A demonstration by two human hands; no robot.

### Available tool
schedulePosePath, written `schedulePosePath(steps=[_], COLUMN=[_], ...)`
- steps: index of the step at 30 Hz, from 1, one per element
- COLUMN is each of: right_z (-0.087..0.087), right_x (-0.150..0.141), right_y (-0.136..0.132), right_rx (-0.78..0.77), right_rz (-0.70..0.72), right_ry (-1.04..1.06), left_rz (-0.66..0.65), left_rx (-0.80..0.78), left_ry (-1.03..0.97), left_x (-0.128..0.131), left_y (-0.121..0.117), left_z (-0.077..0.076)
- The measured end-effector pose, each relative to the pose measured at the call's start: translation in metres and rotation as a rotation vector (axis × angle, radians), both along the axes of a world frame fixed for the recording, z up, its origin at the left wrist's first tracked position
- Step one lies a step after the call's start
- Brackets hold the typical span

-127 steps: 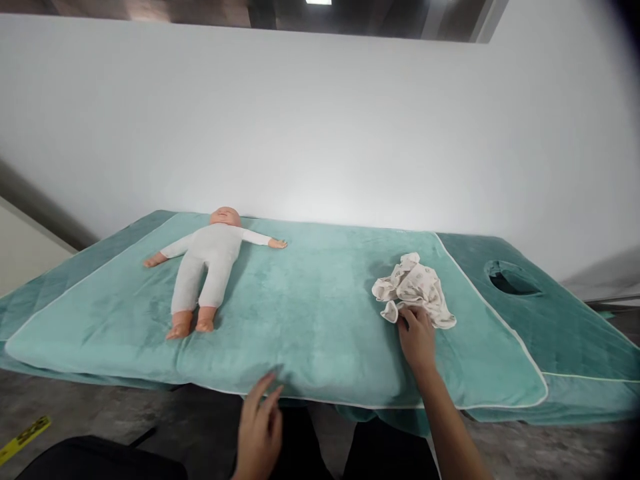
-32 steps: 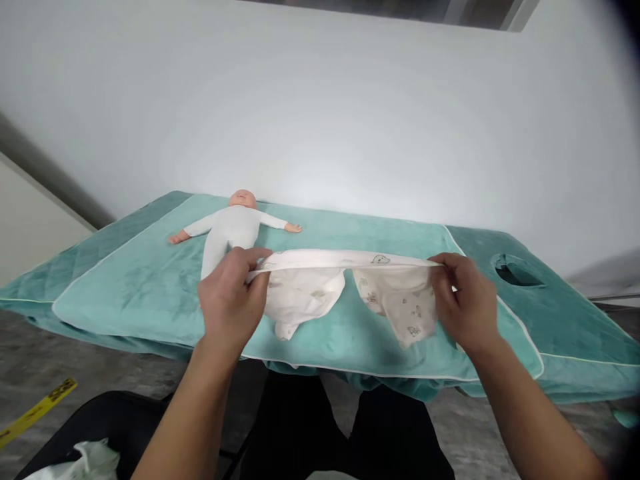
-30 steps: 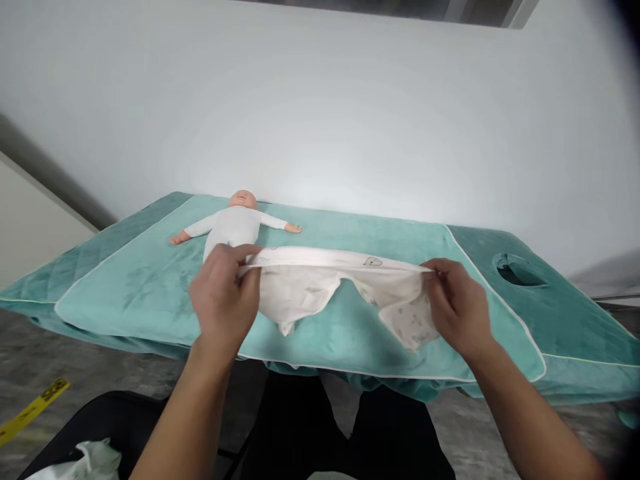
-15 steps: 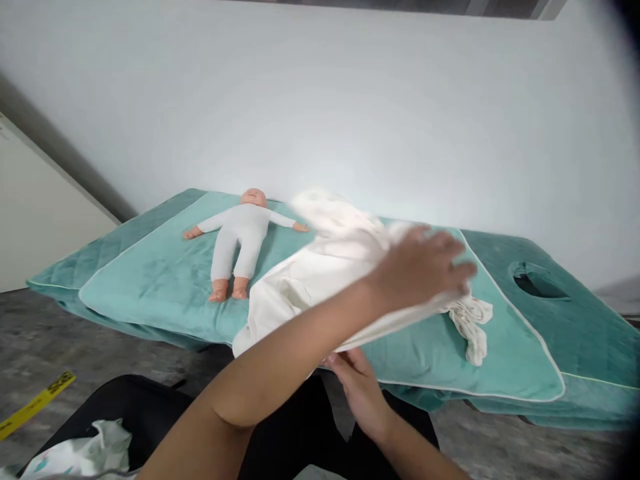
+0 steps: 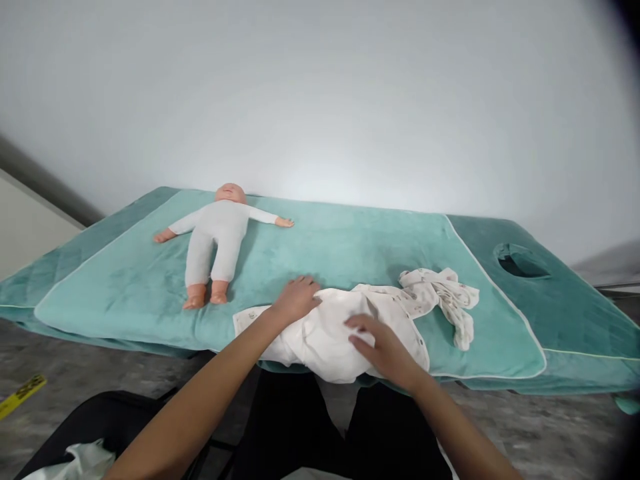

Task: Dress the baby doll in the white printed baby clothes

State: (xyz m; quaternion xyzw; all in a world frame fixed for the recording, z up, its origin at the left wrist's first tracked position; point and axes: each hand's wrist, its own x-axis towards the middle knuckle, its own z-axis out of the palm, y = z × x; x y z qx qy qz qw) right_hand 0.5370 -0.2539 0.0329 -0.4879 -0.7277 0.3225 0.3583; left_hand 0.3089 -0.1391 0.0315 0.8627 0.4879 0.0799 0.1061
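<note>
A white baby garment point(image 5: 335, 333) with small prints and snap buttons lies spread along the front edge of the mat, part of it hanging over. My left hand point(image 5: 298, 299) rests at its upper left edge, fingers stretched out across the cloth and mat. Over the middle of the garment is my right hand point(image 5: 383, 347), thumb and fingers apart and nothing held; whether it touches the cloth I cannot tell. Farther back on the left, a baby doll point(image 5: 220, 230) in a white suit lies face up with its arms spread.
A teal padded mat point(image 5: 330, 247) with white piping covers the bed point(image 5: 485, 240), which has a face hole at the right. Crumpled printed cloth point(image 5: 445, 293) lies right of the garment. A black chair point(image 5: 110, 407) with cloth stands at lower left; a wall rises behind.
The garment has come down from being held up and turned, and lies lower along the front edge. My left hand has moved left, off the far side; my right hand has risen above the cloth.
</note>
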Motion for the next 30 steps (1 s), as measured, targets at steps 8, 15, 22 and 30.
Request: schedulePosePath(steps=[8,15,22,30], right_z=[0.008,0.068,0.100,0.101], right_x=[-0.008,0.042,0.063,0.062], right_y=[0.085,0.063,0.036,0.070], right_rx=[0.119,0.333,0.271,0.031], right_rz=[-0.070,-0.326,-0.540,-0.612], right_ry=[-0.595,-0.586,-0.379,-0.673], left_rz=[-0.003,0.229,0.463,0.540], left_rx=[0.143,0.525,0.470,0.072], left_ry=[-0.286,-0.288,-0.236,-0.080], left_x=[-0.002,-0.043,-0.069,-0.087], left_y=[-0.032,-0.045,-0.039,0.040], left_z=[0.065,0.119,0.124,0.084])
